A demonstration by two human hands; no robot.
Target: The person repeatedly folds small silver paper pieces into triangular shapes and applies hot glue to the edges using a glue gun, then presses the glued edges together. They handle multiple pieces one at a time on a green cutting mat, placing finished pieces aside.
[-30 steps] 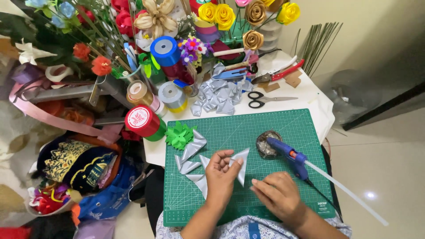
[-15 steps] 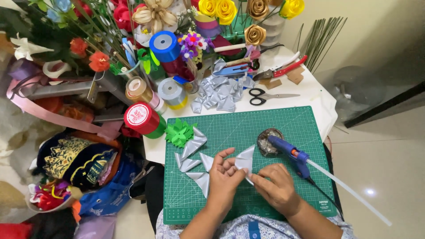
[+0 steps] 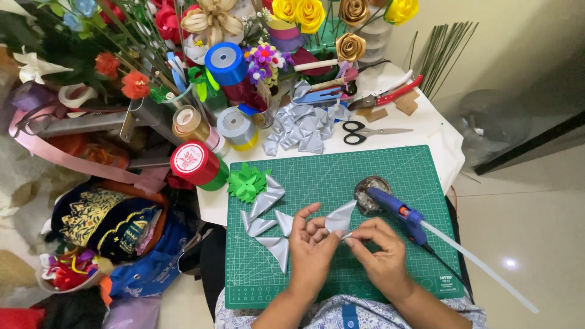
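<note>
You have one green cutting mat [image 3: 390,176] on the table [image 3: 426,125], and everything counts from it. Over the mat are two hands, left hand [image 3: 312,250] and right hand [image 3: 381,256], sharing one folded silver ribbon petal [image 3: 339,217]. On the mat's left part lie four more silver petals [image 3: 266,222] and one green ribbon flower [image 3: 247,183]. One blue glue gun [image 3: 396,210] rests at its right side. Beyond its far edge lies one pair of black scissors [image 3: 356,131] and one heap of silver petals [image 3: 304,125], too many to count. Off its far left corner stand four ribbon spools [image 3: 198,163].
</note>
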